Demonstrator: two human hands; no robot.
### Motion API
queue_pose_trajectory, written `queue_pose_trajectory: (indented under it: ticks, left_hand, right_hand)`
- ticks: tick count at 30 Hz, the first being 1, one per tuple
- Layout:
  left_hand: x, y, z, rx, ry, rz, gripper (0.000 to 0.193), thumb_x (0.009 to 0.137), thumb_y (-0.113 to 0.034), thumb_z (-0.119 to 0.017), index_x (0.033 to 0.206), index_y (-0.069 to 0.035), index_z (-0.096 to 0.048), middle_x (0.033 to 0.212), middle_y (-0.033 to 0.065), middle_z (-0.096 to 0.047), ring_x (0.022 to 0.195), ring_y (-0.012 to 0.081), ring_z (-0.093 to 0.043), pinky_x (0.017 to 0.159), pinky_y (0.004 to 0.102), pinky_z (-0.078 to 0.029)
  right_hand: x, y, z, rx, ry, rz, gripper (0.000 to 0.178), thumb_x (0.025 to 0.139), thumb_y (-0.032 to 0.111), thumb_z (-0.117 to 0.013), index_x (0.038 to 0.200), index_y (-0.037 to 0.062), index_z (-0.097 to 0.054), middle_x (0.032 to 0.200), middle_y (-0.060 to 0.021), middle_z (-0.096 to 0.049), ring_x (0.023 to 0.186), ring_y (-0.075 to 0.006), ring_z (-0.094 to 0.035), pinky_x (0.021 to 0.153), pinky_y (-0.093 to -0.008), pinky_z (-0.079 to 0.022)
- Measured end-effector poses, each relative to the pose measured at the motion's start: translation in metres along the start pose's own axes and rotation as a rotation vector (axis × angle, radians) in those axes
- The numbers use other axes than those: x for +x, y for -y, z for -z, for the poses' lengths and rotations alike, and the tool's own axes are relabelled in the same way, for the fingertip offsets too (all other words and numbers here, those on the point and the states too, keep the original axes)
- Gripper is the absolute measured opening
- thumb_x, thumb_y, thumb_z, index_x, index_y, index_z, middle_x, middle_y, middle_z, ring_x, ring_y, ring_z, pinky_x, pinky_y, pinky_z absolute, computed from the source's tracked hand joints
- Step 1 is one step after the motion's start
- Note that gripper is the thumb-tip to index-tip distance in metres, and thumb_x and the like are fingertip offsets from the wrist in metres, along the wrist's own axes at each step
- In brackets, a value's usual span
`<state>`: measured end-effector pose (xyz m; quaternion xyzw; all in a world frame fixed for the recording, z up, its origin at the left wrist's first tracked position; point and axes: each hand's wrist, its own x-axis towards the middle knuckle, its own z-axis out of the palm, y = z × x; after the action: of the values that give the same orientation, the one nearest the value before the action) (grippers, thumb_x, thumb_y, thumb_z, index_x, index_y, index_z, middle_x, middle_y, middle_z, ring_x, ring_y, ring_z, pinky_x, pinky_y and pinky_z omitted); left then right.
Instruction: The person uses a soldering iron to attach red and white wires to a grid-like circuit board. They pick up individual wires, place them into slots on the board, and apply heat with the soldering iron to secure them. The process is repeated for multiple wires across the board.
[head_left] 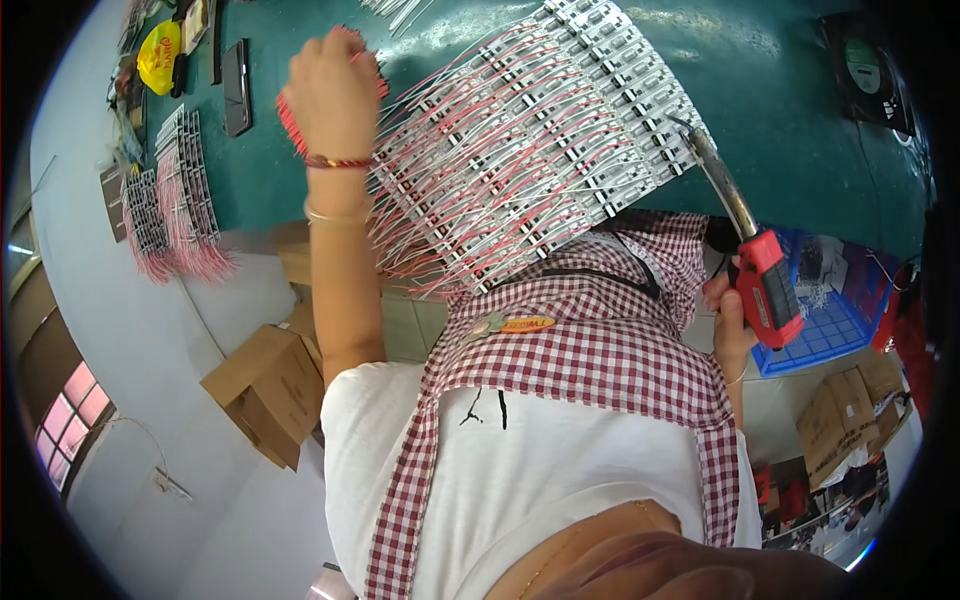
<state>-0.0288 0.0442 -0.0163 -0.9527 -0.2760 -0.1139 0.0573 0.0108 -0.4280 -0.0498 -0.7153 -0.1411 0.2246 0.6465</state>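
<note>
Wires (300, 125), red, bunch in the closed left hand (333, 95); right hand (730, 310) grips red-handled tool (765, 275).

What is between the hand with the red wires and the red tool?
In the head view, rows of small white boards with red and white wires lie on the green table between the left hand and the tool.

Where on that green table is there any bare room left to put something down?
The widest bare stretch of the green table lies right of the sheet of white strips with red and white wires, before the black round device. A narrower gap lies between the black flat slab and the left hand. The far left edge is crowded with wired strip bundles.
</note>
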Motion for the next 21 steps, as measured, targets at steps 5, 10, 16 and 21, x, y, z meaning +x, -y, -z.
queue_pose_trajectory:
  ticks: [5,10,16,21]
  left_hand:
    - [-0.013,0.029,-0.014,0.114,0.067,0.039,0.011,0.081,-0.021,-0.07,0.091,-0.016,-0.067,0.095,0.0046,-0.063,0.095,0.0284,-0.058,0.079,0.0476,-0.043]
    - [-0.014,0.034,-0.021,0.094,-0.022,-0.013,0.005,0.083,-0.02,-0.068,0.088,-0.017,-0.068,0.09,0.0015,-0.063,0.092,0.0258,-0.058,0.075,0.0431,-0.041]
    - [-0.013,0.047,-0.016,-0.103,-0.138,-0.066,0.009,0.085,-0.017,-0.069,0.088,-0.009,-0.069,0.085,0.0038,-0.067,0.083,0.0248,-0.063,0.072,0.0372,-0.046]
    - [-0.01,0.053,-0.021,-0.314,-0.11,-0.014,0.01,0.084,-0.01,-0.072,0.089,-0.002,-0.067,0.083,0.0106,-0.068,0.075,0.0246,-0.066,0.071,0.0331,-0.051]
  right_hand:
    - [0.001,-0.007,-0.001,-0.004,-0.053,0.03,0.049,0.095,0.025,-0.061,0.133,-0.0031,-0.047,0.077,-0.006,-0.054,0.063,-0.0115,-0.045,0.061,-0.0286,-0.042]
    - [0.002,0.001,0.0,0.063,-0.024,-0.004,0.049,0.095,0.025,-0.061,0.133,-0.0019,-0.047,0.076,-0.0055,-0.054,0.063,-0.0115,-0.045,0.062,-0.0294,-0.042]
    - [0.004,0.003,-0.002,0.135,-0.041,0.01,0.05,0.094,0.028,-0.062,0.131,-0.0017,-0.047,0.075,-0.005,-0.053,0.061,-0.0113,-0.044,0.061,-0.0292,-0.041]
    - [0.004,0.002,-0.004,0.153,-0.045,-0.017,0.05,0.094,0.029,-0.062,0.131,-0.0017,-0.047,0.074,-0.0053,-0.053,0.06,-0.011,-0.044,0.06,-0.0282,-0.04]
